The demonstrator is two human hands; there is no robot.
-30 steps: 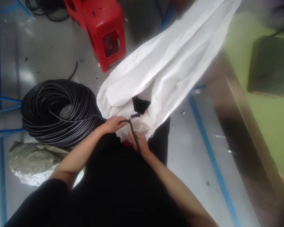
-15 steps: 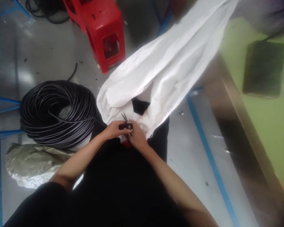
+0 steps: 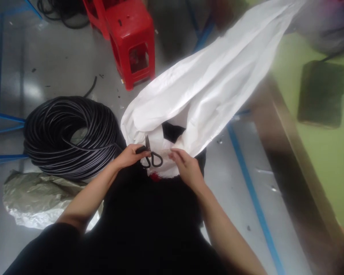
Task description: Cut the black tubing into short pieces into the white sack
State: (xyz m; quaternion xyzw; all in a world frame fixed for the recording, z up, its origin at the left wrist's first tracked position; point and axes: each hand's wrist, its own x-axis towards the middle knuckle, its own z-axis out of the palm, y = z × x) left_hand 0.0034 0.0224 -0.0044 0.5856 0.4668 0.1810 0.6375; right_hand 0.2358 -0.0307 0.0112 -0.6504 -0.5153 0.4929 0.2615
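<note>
My left hand is closed round a pair of black-handled scissors, whose blades point up and away from me. A short black end, apparently the end of the tubing or cable, is pinched in the same hand. My right hand hovers to the right of the scissors, apart from them. Its fingers are bent and pressed together over the white sack; whatever they hold, if anything, is too small to make out. The long white sack lies across my lap and stretches toward the upper right. Something red shows at its near edge.
A large coil of black tubing or cable lies at the left, above a crumpled grey-green plastic bag. A red plastic stool stands beyond. To the right is a green-topped table bearing a dark block. Blue tape marks the floor.
My right hand has let go of the scissors and moved right, away from my left hand. The scissors now rest in my left hand, handles showing. The view has shifted slightly.
</note>
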